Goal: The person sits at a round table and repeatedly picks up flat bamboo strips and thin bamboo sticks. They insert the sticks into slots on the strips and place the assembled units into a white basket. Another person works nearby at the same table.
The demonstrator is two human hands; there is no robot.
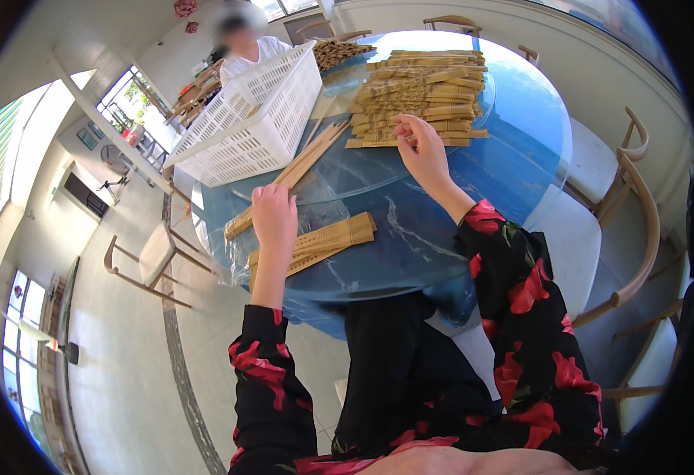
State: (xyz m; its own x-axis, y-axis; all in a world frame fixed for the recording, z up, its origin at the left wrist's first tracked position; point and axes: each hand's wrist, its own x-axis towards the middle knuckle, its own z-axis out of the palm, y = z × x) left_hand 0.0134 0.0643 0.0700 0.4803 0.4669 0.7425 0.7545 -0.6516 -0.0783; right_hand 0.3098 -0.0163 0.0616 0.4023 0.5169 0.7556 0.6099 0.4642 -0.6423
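Note:
My left hand (274,212) is closed over a bundle of pale wooden chopsticks (315,156), which lies slantwise on the table beside the white basket. Its fingertips are partly hidden. Just below that hand, several flat tan printed paper sleeves (339,235) lie in a small stack, partly on clear plastic film. My right hand (426,154) hovers at the near edge of a large pile of the same tan sleeves (422,91). Its fingers are loosely bent, with a gap between thumb and forefinger, and nothing shows in them.
A white slotted plastic basket (272,127) stands on the left of the round table (521,150), which has a blue cover and a glass turntable. Behind it lies a brown heap of sticks (339,52). A person in white (256,55) sits across. Wooden chairs (165,253) stand around.

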